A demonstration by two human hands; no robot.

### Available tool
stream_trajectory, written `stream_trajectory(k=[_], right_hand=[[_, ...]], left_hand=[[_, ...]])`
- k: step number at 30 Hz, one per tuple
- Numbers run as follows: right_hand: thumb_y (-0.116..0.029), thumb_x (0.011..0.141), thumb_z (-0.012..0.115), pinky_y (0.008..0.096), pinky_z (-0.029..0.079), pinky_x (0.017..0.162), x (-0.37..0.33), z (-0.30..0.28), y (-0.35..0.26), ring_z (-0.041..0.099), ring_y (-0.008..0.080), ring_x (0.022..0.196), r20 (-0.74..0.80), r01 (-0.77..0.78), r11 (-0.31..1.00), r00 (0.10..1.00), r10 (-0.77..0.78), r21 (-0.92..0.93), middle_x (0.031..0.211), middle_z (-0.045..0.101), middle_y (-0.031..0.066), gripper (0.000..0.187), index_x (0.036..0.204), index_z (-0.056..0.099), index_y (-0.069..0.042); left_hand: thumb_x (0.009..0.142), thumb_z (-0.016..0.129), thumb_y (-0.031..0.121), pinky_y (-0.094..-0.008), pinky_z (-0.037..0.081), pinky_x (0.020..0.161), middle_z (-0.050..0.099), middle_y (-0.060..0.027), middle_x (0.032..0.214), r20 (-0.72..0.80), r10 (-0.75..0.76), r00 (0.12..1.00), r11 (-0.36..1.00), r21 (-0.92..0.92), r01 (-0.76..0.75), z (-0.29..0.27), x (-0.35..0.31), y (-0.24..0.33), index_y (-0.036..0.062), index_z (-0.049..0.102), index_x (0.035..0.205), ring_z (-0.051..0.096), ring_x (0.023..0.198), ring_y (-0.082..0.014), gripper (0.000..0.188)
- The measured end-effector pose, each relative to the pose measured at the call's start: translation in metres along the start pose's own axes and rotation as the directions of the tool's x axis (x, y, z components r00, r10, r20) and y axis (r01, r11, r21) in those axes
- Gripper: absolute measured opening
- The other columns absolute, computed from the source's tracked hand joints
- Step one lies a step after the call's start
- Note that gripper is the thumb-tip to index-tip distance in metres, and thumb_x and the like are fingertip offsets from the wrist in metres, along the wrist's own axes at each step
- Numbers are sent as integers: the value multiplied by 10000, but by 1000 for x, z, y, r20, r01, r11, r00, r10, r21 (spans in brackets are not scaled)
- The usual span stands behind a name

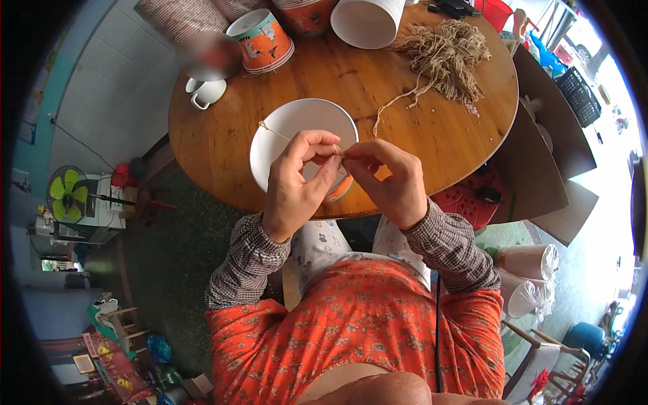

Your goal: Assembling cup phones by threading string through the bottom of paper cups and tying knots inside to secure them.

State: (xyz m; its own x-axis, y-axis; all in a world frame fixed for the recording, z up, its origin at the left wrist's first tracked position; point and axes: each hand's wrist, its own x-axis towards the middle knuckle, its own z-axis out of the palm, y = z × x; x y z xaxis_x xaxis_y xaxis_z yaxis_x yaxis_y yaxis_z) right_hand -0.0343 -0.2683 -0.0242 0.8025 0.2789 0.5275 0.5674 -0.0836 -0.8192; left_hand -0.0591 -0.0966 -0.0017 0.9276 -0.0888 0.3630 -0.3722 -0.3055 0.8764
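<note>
Twine work, basically: thin tan strand of fibre string (341,153) pinched between both hands just above the white round paper bowl (297,128) at the near edge of the round wooden table (223,145). Left hand (297,185) curled, thumb and forefinger closed on the strand; right hand (388,179) same deal, fingertips nipping it right beside the left. Looks super light and floppy, probably frays easily, so best held close to the working point with fingertips only. One loose end trailing back over the bowl's far-left rim. Bundle of tan raffia-like fibre (445,57) well apart toward the far right edge. Orange patterned paper tubs (263,40) and a small white mug (206,93) at the far left edge. Cluttered room, green fan (67,192) on the left floor, red plastic stool (469,202) under the table's right side.
</note>
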Motion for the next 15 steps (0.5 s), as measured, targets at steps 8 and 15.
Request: stream_trajectory(k=[8, 15], right_hand=[[0, 751, 670, 308, 514, 594, 1, 8, -3, 631, 234, 684, -23, 307, 862, 938, -345, -402, 813, 618, 74, 171, 905, 613, -49], [44, 725, 677, 296, 511, 582, -4, 9, -1, 635, 205, 670, -30, 204, 935, 975, -222, -289, 777, 607, 82, 201, 892, 593, -30]], left_hand=[[835, 671, -31, -254, 524, 742, 671, -82, 881, -89, 153, 984, 959, 256, -126, 3, -8, 2, 4, 570, 1043, 659, 820, -142, 233], [838, 666, -24, -253, 523, 717, 672, -66, 860, -91, 20, 996, 996, 91, -12, -1, -10, -3, -1, 597, 991, 654, 786, -127, 169]])
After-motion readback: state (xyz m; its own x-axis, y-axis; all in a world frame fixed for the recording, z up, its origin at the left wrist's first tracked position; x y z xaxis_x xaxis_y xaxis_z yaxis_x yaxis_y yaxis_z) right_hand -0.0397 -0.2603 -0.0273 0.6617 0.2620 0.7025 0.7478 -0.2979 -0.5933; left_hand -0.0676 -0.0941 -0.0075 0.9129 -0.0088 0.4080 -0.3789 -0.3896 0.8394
